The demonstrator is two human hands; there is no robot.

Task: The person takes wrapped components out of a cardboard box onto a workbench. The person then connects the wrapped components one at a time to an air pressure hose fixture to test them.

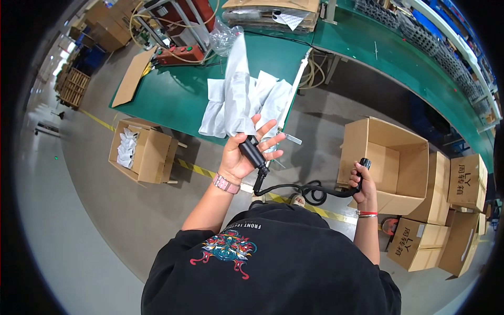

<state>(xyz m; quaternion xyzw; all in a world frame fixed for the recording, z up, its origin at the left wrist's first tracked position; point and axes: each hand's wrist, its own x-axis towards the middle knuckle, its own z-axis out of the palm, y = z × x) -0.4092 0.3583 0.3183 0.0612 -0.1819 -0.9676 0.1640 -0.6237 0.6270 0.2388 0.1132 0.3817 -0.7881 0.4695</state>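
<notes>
My left hand (242, 155), palm up with its fingers spread, supports the black cylindrical handle (253, 153) of a corded tool. A long white sleeve (237, 100) covers the upper part of that tool and hides its kind. From a bent joint at the handle's lower end, a black cord (283, 186) loops across to the right. My right hand (362, 185) is closed around the cord's other end, where a black round plug-like piece (365, 164) sticks out above the fingers. Several white sleeves (270, 100) lie on the green table (173, 97) beyond my left hand.
An open cardboard box (388, 157) stands right, beside several closed boxes (417, 244). Another box (152, 155) at left holds white wrapping. A red device with buttons (181, 55) and clear plastic (224, 39) sit on the table. Yellow-black tape (197, 169) crosses the floor.
</notes>
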